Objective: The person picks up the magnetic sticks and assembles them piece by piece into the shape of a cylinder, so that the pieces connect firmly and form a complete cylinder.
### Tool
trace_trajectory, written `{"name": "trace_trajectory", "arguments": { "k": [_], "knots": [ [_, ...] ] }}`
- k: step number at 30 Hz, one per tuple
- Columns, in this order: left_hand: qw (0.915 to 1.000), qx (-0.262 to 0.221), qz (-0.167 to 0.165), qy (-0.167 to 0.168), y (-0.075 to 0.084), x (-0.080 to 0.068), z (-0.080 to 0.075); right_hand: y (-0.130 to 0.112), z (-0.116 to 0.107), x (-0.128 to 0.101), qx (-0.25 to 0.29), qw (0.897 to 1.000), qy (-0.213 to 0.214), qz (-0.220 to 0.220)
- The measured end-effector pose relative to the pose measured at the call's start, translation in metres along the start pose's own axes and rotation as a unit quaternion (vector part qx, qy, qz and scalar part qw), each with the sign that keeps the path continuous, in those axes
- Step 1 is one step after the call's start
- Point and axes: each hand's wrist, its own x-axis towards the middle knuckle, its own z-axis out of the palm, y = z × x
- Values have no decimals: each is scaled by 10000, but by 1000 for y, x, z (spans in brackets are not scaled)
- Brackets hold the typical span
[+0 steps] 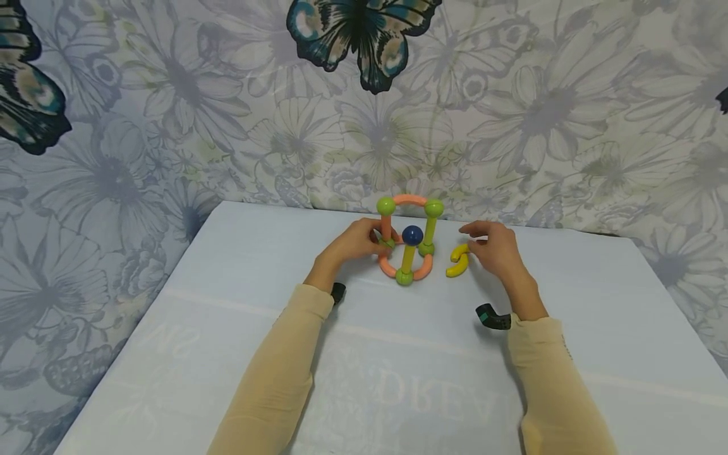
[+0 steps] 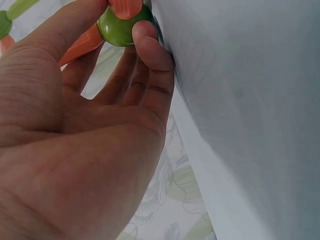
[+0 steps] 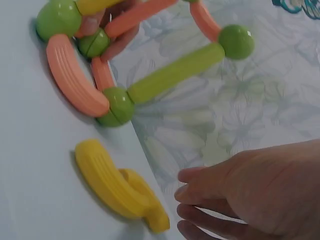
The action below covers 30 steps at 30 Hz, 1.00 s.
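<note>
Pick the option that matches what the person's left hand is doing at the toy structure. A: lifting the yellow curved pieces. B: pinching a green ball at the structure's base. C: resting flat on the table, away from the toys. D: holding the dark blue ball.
B: the left hand pinches a green ball at the base, where orange pieces join it, as the left wrist view shows.

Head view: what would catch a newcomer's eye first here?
A bright toy frame of orange and green rods joined by green balls, topped by a blue ball, stands mid-table. The left hand pinches a green ball at its base. Two yellow curved pieces lie just right of it, by the open right hand.
</note>
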Motion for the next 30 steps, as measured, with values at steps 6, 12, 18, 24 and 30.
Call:
{"name": "trace_trajectory", "arguments": {
  "k": [6, 12, 18, 24, 30],
  "knots": [
    [10000, -34, -39, 17, -1, -1, 1, 16, 4, 4, -333, 9981, -488, -173],
    [10000, -71, -44, 18, -1, -3, 2, 20, 11, 2, -583, 9973, -301, -343],
    [10000, -89, -14, 10, -3, -4, 3, 21, 12, -2, -648, 9978, -105, -55],
    [10000, -24, 33, -65, -4, -5, 1, 21, 8, -3, -889, 9960, -91, 52],
    [9988, -286, 32, -408, -4, -10, -2, 16, 1, -8, -574, 9973, 119, 433]
  ]
}}
